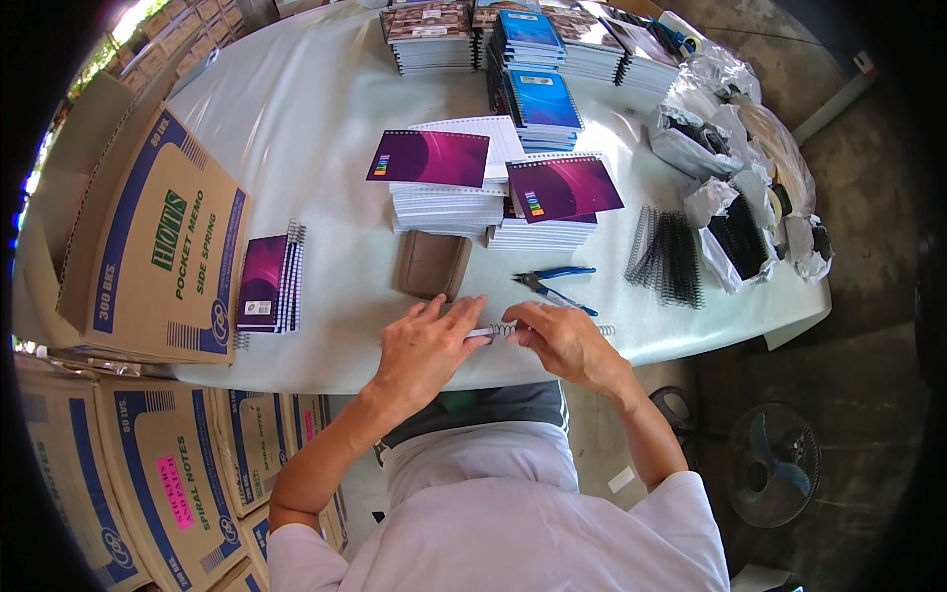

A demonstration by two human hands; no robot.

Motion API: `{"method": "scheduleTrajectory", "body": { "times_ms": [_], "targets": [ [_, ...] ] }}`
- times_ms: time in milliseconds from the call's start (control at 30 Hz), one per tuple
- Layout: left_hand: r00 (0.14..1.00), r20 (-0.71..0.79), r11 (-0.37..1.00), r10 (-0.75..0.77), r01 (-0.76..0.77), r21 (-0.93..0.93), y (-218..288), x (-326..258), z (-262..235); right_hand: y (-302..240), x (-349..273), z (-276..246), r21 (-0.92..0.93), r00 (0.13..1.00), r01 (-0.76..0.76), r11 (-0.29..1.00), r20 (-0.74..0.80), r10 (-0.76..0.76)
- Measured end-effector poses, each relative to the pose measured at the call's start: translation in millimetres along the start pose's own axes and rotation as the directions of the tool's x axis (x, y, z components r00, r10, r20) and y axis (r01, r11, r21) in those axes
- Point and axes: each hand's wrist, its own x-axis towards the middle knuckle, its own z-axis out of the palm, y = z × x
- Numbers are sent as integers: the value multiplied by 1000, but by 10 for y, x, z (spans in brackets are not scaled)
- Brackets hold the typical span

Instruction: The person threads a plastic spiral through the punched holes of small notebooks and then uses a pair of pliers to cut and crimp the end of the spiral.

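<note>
Near the front edge of the table, my left hand [426, 340] is closed on a small pad [478, 333], seen almost edge-on as a pale strip by the fingertips. A dark wire spiral coil [501, 331] runs from the pad's edge into my right hand [564, 340]. My right fingers pinch the coil, and its far end sticks out to the right past the hand. How far the coil is threaded is hidden by the fingers. Just beyond my left hand sits a brown block [432, 264]. Blue-handled cutters [557, 286] lie beyond my right hand.
Stacks of punched pads under purple covers [562, 187] stand mid-table, with blue notebooks [545, 99] behind. Loose coils [666, 257] and plastic bags of coils [735, 232] lie right. Finished purple notebooks [268, 281] stand beside a large carton [163, 237]. A fan [774, 464] is at lower right.
</note>
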Motion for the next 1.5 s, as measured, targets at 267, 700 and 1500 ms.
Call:
{"method": "scheduleTrajectory", "body": {
  "times_ms": [267,700,1500],
  "targets": [
    [997,77,997,22,-16,-77,75,67,-49,-73,13,17,-181,995,80,980,-41,-89],
    [984,181,984,-1,33,-173,63,73,-83,-77,40,41,-200,978,205,958,14,-206],
    [970,214,993,117,-115,-20,-125,-60,-120,768,-245,48,-559,986,-159,814,-125,106]
  ]
}}
